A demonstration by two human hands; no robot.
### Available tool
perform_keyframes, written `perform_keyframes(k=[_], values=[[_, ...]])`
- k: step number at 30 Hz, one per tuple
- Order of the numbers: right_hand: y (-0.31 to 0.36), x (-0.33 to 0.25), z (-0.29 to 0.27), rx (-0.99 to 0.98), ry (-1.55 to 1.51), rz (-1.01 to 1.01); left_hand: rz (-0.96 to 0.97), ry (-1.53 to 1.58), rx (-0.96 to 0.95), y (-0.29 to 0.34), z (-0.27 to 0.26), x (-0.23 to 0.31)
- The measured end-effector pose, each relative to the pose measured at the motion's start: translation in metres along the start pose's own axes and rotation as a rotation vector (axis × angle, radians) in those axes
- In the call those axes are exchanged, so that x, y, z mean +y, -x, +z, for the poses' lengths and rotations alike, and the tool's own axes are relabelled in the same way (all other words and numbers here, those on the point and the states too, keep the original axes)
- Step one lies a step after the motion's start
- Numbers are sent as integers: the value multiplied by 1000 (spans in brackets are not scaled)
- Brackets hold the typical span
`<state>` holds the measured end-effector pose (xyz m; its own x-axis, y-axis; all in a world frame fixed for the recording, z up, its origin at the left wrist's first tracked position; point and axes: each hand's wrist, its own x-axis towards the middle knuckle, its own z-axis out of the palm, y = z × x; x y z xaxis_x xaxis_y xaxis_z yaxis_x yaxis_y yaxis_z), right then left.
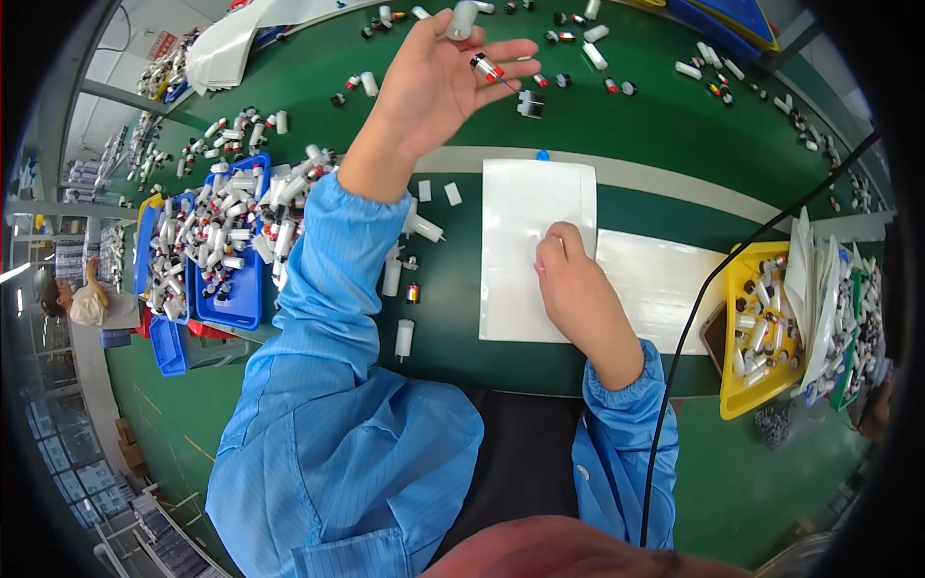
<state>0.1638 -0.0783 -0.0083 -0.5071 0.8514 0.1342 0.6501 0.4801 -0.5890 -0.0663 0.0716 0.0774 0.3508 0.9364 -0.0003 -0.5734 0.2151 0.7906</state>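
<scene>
My left hand point(429, 91) is raised over the far green bench, palm up. Its thumb and curled finger pinch a translucent white cylindrical housing point(462, 19). Across the other fingers lies a small red-and-black cylinder point(488, 67), joined by a thin lead to a black cap point(530, 104) hanging past the fingertips. My right hand point(583, 294) rests on a white sheet point(515, 250) in front of me. Its fingers are curled together, and whatever they may hold is hidden. Left of the sheet lie a loose red-and-black cylinder point(413, 293) and a white housing point(404, 338).
Blue trays point(231, 306) heaped with white housings stand at the left. A yellow bin point(752, 393) with similar parts sits at the right. A black cable point(708, 289) crosses in front of it. Several loose parts dot the far bench. Another person point(92, 299) is at far left.
</scene>
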Motion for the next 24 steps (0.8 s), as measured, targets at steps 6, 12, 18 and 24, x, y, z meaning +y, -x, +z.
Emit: perform_keyframes(k=[6, 12, 18, 24], values=[[-5, 7, -5, 266, -345, 97, -17, 193, -58, 23, 23, -37], [-36, -14, -28, 769, -237, -147, -141, 218, -70, 27, 40, -75], [-39, 12, -4, 812, -465, -109, -194, 205, -134, 28, 46, -97], [-35, 21, 0, 807, -506, -58, -140, 8, -194, 31, 44, -102]])
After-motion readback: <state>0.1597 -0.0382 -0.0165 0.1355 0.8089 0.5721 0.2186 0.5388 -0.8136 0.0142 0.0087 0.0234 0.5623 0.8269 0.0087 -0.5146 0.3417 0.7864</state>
